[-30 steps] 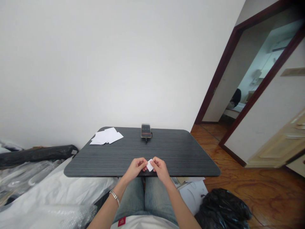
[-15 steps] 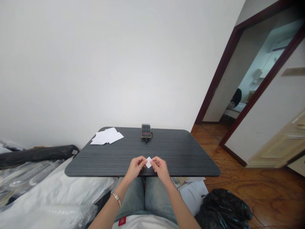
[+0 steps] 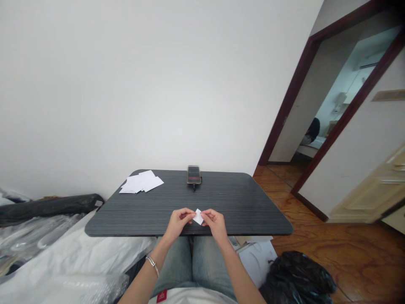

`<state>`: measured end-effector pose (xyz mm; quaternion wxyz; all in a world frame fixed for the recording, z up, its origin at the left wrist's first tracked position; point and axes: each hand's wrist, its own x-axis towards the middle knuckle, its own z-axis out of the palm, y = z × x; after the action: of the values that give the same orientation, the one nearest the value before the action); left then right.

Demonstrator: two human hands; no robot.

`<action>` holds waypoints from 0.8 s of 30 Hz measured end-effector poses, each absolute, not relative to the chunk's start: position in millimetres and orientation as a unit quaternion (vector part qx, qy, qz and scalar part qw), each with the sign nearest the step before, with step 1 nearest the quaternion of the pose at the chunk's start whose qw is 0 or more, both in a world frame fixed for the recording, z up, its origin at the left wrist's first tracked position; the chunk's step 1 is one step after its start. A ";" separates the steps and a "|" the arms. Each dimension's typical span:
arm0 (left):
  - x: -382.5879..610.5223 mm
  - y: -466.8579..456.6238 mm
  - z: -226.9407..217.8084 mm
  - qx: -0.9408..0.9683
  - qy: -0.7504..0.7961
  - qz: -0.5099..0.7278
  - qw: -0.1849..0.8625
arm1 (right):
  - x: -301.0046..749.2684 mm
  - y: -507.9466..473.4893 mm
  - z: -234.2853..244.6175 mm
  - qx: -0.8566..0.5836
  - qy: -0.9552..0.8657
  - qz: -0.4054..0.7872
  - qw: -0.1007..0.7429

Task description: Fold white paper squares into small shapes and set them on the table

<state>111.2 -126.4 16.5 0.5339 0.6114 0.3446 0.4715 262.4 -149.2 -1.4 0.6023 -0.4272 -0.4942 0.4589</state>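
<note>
Two hands, left [image 3: 179, 223] and right [image 3: 215, 223], meet over the table [image 3: 240, 202], fingers [image 3: 190, 215] pinching a white paper square [image 3: 198, 217].

No lettering can be read in this view. The small red label [image 3: 161, 296] on the white shirt [image 3: 193, 297] seems to carry a tiny mark, too small to make out, and the phone's screen [image 3: 193, 174] is blurred.

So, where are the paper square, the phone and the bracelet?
Paper square [image 3: 198, 217]: head view, on its middle.
Phone [image 3: 193, 174]: head view, on its screen.
Bracelet [image 3: 152, 262]: head view, on its metal band.
</note>
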 end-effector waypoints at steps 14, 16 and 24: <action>110.3 -121.4 6.5 0.598 0.350 0.464 0.552 | 263.3 -149.0 -3.6 -0.421 -0.493 0.474 0.596; 109.6 -121.6 7.0 0.598 0.344 0.464 0.556 | 263.9 -147.7 -4.5 -0.418 -0.495 0.483 0.589; 108.4 -124.1 11.5 0.587 0.321 0.444 0.596 | 264.1 -148.0 -1.8 -0.394 -0.479 0.502 0.603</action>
<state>108.4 -124.1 11.5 0.5956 0.5871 0.3213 0.4443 264.1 -148.0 -1.8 0.6027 -0.3941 -0.4788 0.5021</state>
